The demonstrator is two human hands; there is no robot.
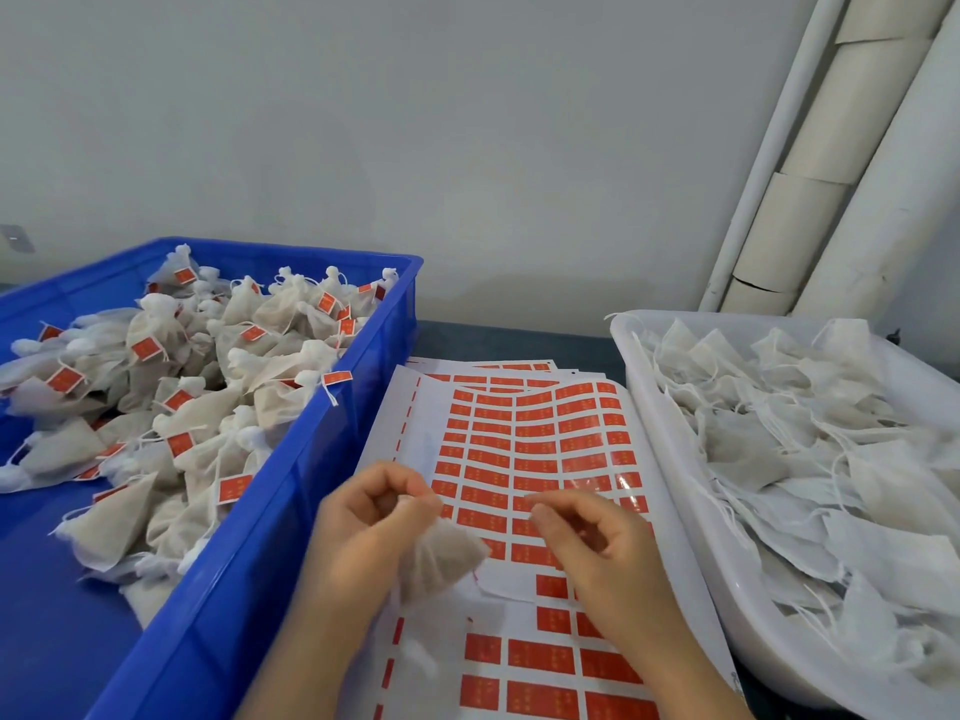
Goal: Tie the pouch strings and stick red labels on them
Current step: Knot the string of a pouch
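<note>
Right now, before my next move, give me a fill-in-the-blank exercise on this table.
Labelled white fabric pouches fill the ____ plastic crate.
Unlabelled fabric pouches lie in the ____ plastic tray.
The left hand grips one ____ above the white sheet of red rectangular labels.
Missing words: blue; white; pouch.

A plain pale wall (467, 122) backs a dark worktable (519, 340). At left stands a blue plastic crate (363, 376); at right, a white plastic tub (667, 459). In the right corner, 1 thin white pipe (776, 148) leans beside a beige wrapped pipe (852, 122) and a wider white one (914, 174). A small metal bracket (15, 239) sits on the wall, far left.
</note>
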